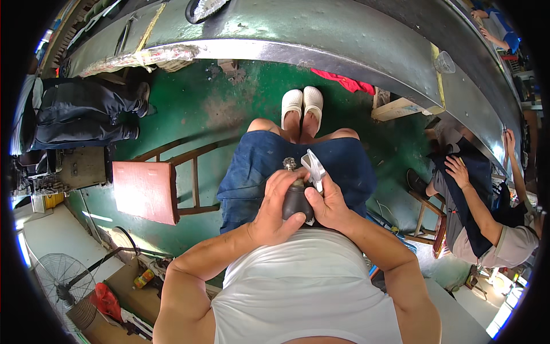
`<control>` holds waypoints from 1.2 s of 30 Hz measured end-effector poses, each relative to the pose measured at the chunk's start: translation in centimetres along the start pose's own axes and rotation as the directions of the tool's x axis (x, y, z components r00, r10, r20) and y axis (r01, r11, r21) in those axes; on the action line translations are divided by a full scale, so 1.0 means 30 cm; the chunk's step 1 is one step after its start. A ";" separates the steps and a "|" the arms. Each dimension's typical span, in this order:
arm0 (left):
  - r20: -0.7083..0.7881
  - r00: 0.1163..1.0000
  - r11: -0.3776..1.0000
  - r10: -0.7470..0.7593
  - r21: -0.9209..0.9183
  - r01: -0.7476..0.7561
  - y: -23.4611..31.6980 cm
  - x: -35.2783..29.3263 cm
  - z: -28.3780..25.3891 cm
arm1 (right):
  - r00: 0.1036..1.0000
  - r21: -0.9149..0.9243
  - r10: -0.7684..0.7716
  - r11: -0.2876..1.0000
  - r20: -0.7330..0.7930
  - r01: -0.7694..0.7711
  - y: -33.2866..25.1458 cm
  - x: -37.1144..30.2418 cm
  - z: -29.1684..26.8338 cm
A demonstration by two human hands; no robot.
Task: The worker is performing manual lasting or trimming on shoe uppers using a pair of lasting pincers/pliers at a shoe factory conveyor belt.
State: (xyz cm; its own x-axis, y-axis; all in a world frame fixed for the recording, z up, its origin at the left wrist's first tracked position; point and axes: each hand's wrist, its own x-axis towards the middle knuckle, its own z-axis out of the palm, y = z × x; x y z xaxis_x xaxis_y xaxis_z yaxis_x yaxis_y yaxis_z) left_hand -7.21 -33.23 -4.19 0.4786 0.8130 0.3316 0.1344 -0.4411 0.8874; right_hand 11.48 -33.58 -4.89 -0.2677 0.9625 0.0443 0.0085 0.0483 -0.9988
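Both my hands meet over my lap. My left hand (269, 209) is wrapped round a dark grey, rounded, bulb-like body (296, 202), with the fingers over its top and the thumb low on its side. A small shiny metal knob (289, 164) sticks out beyond my left fingertips; whether it belongs to the dark body is hidden. My right hand (332, 206) is closed beside it, thumb and forefinger around the lower end of a white, slotted, clip-like piece (313, 170). The piece points up and away from me. My fingers hide where it meets the dark body.
A long metal workbench (321, 54) curves across the far side. To the left stand a wooden chair with a pinkish seat (146, 192) and a floor fan (66, 286). Someone's dark-trousered legs (86, 112) are at far left. At right sits a co-worker (484, 212). Red cloth (344, 81) lies beneath the bench.
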 end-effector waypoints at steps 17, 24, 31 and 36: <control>0.088 0.975 0.977 -0.205 -0.039 0.209 -0.172 -0.017 0.035 | 0.979 -0.115 0.172 0.976 -0.108 -0.184 0.011 0.053 -0.089; 0.038 0.875 0.875 -0.482 0.076 0.478 -0.172 0.180 0.048 | 0.932 0.173 0.265 0.959 -0.248 -0.227 0.080 0.003 -0.214; 0.154 0.648 0.650 -0.746 -0.039 0.759 -0.363 0.112 0.199 | 0.777 -0.093 0.541 0.798 -0.322 -0.595 0.244 -0.091 -0.215; 0.426 0.490 0.496 -0.760 -0.107 0.862 -0.316 0.153 0.145 | 0.716 -0.015 0.625 0.750 -0.309 -0.661 0.227 -0.123 -0.215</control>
State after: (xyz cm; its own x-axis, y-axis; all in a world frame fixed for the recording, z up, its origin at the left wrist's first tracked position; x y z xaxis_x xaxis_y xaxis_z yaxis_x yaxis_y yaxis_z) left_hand -2.53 -26.95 -12.48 0.5018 0.5723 -0.6486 0.3866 0.5224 0.7600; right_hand 18.73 -35.09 -11.71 0.1117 0.8022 -0.5865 0.1976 -0.5963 -0.7780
